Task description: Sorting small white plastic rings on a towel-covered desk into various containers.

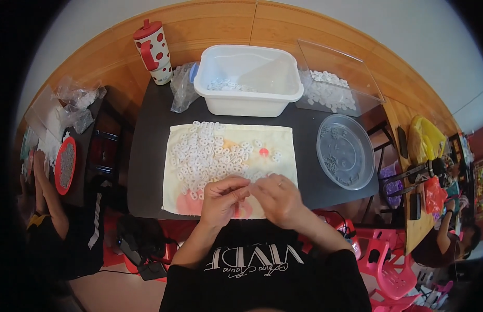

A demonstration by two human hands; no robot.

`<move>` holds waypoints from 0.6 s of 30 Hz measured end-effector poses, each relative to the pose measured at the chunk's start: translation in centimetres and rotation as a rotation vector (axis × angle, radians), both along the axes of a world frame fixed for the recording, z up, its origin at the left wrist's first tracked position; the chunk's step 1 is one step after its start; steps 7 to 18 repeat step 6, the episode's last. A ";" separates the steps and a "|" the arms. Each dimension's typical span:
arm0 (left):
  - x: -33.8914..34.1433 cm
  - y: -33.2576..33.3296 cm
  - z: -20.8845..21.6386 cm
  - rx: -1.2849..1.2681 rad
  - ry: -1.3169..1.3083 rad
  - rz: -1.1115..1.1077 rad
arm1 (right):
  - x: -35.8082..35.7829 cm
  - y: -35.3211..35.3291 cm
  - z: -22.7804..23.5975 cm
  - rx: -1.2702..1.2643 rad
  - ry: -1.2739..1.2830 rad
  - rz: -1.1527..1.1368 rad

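My left hand (pixel 224 200) and my right hand (pixel 281 200) meet over the near edge of a cream cloth (pixel 284 140). The left thumb and forefinger are pinched together. Close beside them are the bent, slightly blurred fingers of the right hand. Whatever lies between the fingertips is too small or hidden to name. A heap of small white two-holed plastic pieces (pixel 200 156) covers the cloth's left and middle. To its right, a few more lie apart near a red round spot (pixel 263 152). Several paler, clear-looking bits (pixel 259 176) lie just beyond my fingers.
At the back stands a white tub (pixel 252 106) with small pieces inside. Right of it, a clear box (pixel 368 93) holds white discs; nearer is a round clear dish (pixel 353 156) with small grey parts. A spotted tumbler (pixel 161 57) and plastic bag (pixel 183 91) stand left. Other people work on both sides.
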State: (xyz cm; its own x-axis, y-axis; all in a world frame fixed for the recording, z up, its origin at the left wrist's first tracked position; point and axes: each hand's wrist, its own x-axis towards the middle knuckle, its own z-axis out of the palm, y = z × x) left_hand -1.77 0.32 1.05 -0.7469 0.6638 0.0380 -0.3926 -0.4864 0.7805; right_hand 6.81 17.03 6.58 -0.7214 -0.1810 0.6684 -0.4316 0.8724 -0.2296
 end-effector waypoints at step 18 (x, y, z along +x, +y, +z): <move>-0.1 -1.3 -0.6 -0.061 0.003 0.020 | 1.1 11.1 1.7 -0.020 -0.102 -0.295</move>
